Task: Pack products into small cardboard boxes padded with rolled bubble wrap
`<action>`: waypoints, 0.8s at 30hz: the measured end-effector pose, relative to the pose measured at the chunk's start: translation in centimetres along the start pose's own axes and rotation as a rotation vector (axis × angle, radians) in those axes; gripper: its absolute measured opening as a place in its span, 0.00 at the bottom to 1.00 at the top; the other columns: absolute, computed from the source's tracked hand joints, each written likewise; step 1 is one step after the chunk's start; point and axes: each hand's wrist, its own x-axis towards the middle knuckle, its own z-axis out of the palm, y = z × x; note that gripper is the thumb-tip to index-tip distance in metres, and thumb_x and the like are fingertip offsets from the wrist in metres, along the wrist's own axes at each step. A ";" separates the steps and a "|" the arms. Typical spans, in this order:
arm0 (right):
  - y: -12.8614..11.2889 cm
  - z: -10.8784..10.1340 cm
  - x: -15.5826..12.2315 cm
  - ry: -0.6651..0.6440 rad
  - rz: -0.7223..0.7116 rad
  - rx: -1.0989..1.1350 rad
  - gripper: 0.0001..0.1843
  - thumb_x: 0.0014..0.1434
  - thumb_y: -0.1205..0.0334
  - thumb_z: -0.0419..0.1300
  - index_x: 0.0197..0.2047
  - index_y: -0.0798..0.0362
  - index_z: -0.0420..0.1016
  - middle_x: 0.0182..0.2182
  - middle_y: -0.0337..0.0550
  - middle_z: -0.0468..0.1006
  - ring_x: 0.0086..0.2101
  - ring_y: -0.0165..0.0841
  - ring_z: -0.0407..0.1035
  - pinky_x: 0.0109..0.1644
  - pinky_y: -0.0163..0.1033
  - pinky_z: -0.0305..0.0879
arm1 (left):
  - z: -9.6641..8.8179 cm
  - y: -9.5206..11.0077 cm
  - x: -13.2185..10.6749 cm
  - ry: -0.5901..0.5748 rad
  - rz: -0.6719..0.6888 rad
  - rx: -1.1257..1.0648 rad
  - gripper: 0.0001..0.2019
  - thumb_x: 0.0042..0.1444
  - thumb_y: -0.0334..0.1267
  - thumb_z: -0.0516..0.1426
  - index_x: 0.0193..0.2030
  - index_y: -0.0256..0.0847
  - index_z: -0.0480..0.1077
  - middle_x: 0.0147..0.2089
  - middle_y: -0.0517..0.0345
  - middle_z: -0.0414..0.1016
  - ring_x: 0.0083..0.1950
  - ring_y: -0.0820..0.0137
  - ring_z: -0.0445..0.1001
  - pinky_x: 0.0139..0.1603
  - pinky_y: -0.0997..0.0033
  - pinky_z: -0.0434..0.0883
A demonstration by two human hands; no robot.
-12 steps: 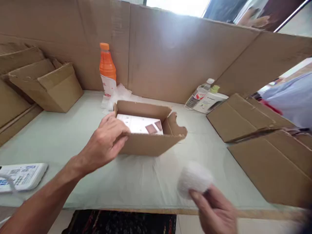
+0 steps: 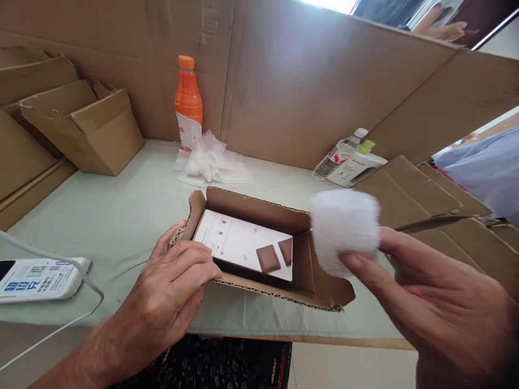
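An open cardboard box (image 2: 259,289) stands on the pale green cloth in the middle of the table. Inside lies a white carton (image 2: 243,243) with brown square pictures on its top face, leaving a gap at the box's right end. My left hand (image 2: 174,281) grips the near left corner of the box, fingers over its rim. Between thumb and fingers of my right hand (image 2: 438,297) is a soft white roll of wrapping (image 2: 344,229), slightly blurred, held above the box's right end. What the roll contains, if anything, is hidden.
Orange bottle (image 2: 188,97) and crumpled clear wrap (image 2: 214,162) stand at the back left. A clear bottle (image 2: 338,154) leans by a white pack (image 2: 360,168). Cardboard boxes (image 2: 93,129) flank both sides. A white power strip (image 2: 44,278) with a cable (image 2: 95,286) lies left.
My right hand has raised the white roll up and over the box's right end. The box has come nearer and turned, my left hand still on its rim.
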 end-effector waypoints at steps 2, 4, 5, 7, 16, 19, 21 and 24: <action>-0.6 0.5 1.1 -0.138 -0.056 -0.187 0.15 0.63 0.52 0.61 0.50 0.47 0.79 0.33 0.38 0.82 0.20 0.29 0.68 0.22 0.35 0.60 | 0.4 0.0 0.4 0.022 -0.037 0.015 0.13 0.62 0.19 0.54 0.45 0.40 0.71 0.42 0.58 0.78 0.49 0.70 0.75 0.71 0.54 0.56; -0.7 1.1 1.7 -0.214 -0.101 -0.338 0.19 0.64 0.54 0.57 0.56 0.49 0.75 0.30 0.38 0.81 0.17 0.28 0.64 0.23 0.35 0.58 | 0.6 0.0 0.8 0.043 -0.048 0.033 0.13 0.62 0.19 0.54 0.45 0.40 0.71 0.43 0.57 0.78 0.48 0.71 0.76 0.70 0.57 0.56; -0.7 1.2 1.9 -0.251 -0.119 -0.417 0.21 0.64 0.55 0.56 0.58 0.50 0.73 0.28 0.39 0.80 0.17 0.29 0.64 0.24 0.36 0.58 | 0.8 -0.1 1.0 0.052 -0.042 0.040 0.13 0.61 0.19 0.54 0.45 0.39 0.71 0.43 0.57 0.79 0.47 0.71 0.76 0.69 0.58 0.56; -0.6 1.2 2.0 -0.307 -0.167 -0.542 0.20 0.64 0.56 0.54 0.56 0.51 0.75 0.24 0.39 0.78 0.18 0.32 0.65 0.25 0.37 0.56 | 0.9 -0.2 1.2 0.064 -0.033 0.039 0.12 0.61 0.19 0.54 0.44 0.39 0.71 0.42 0.57 0.79 0.45 0.70 0.76 0.68 0.57 0.57; -2.1 -0.9 3.6 -0.306 -0.154 -0.555 0.19 0.68 0.55 0.51 0.54 0.48 0.78 0.38 0.44 0.85 0.32 0.40 0.79 0.31 0.41 0.67 | 1.0 -0.9 1.5 0.087 -0.012 -0.017 0.13 0.60 0.18 0.54 0.44 0.38 0.72 0.40 0.58 0.78 0.44 0.71 0.76 0.69 0.56 0.58; -2.0 -0.9 4.1 -0.447 -0.156 -0.613 0.21 0.67 0.55 0.50 0.58 0.45 0.77 0.40 0.43 0.86 0.32 0.41 0.80 0.30 0.41 0.67 | 1.2 -0.9 1.5 0.100 -0.014 -0.034 0.13 0.60 0.18 0.54 0.45 0.37 0.72 0.41 0.57 0.78 0.44 0.70 0.76 0.70 0.54 0.57; -1.7 -0.9 4.3 -0.529 -0.164 -0.634 0.21 0.67 0.55 0.50 0.58 0.44 0.77 0.40 0.42 0.86 0.31 0.42 0.80 0.30 0.41 0.67 | 1.3 -1.0 1.4 0.105 -0.012 -0.045 0.13 0.59 0.18 0.54 0.45 0.37 0.72 0.41 0.56 0.78 0.44 0.70 0.76 0.71 0.53 0.57; -1.2 -0.6 4.8 -0.603 -0.172 -0.695 0.20 0.67 0.56 0.50 0.53 0.44 0.80 0.37 0.43 0.86 0.30 0.42 0.79 0.29 0.40 0.65 | 1.3 -1.0 1.4 0.100 -0.006 -0.055 0.14 0.58 0.17 0.54 0.45 0.37 0.72 0.41 0.56 0.78 0.44 0.70 0.75 0.71 0.53 0.57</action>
